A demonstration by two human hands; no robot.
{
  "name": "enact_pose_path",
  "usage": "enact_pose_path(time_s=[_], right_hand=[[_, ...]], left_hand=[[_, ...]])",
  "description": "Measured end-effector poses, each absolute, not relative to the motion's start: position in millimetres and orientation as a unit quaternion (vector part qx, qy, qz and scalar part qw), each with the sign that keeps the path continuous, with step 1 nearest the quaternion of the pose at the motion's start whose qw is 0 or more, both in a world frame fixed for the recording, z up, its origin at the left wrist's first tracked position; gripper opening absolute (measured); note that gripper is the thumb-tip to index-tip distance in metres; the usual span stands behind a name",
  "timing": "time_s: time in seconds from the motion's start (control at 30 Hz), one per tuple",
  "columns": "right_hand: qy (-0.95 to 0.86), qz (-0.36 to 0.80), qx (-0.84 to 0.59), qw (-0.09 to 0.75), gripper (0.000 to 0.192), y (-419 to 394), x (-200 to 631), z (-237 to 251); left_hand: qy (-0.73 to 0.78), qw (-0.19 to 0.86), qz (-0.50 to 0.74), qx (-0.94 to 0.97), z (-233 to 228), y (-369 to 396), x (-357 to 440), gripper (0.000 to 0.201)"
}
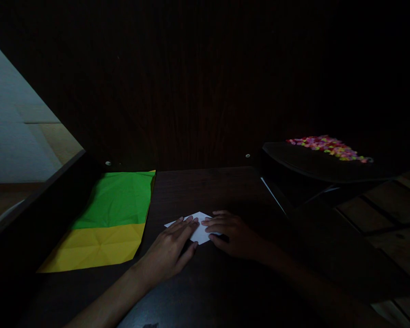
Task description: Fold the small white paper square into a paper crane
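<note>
A small piece of folded white paper (200, 234) lies flat on the dark wooden surface (191, 191), pointed at its top, bottom and left. My left hand (172, 243) rests on its left part, fingers stretched out and thumb near the lower edge. From the other side, my right hand (230, 232) lies over the paper's right part with its fingers extended. The fingertips of both hands come close together near the paper's middle. Much of the sheet is hidden under the fingers.
Creased green paper (118, 198) and yellow paper (102, 248) lie at the left. A dark upright panel (177, 91) stands behind, with a low side wall (37, 196) at left. Colourful flower-like decorations (328, 146) sit on a rounded ledge (304, 166) at right.
</note>
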State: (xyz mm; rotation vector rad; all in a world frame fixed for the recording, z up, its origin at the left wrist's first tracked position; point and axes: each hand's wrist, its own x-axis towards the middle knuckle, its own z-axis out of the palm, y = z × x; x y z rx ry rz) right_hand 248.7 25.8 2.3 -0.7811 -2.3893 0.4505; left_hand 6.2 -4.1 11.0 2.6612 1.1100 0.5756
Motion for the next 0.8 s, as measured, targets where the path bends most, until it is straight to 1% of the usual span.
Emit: enact_pose_path(time_s=[0.2,0.3,0.47,0.63,0.8], right_hand=[[-0.919,0.133,-0.255,0.270,0.031,25,253,3],[-0.924,0.119,-0.228,0.281,0.029,26,254,5],[-0.921,0.116,-0.241,0.283,0.024,28,258,7],[-0.924,0.101,-0.244,0.276,0.020,29,263,6],[-0.922,0.067,-0.242,0.294,0.021,28,262,4]], left_hand=[[0.374,0.099,0.168,0.907,16,-2,7,0.058],[0.353,0.088,0.154,0.919,17,-1,7,0.058],[0.342,0.076,0.156,0.923,17,-1,7,0.055],[0.351,0.071,0.143,0.923,16,-1,6,0.056],[0.355,0.073,0.132,0.922,15,-2,6,0.056]])
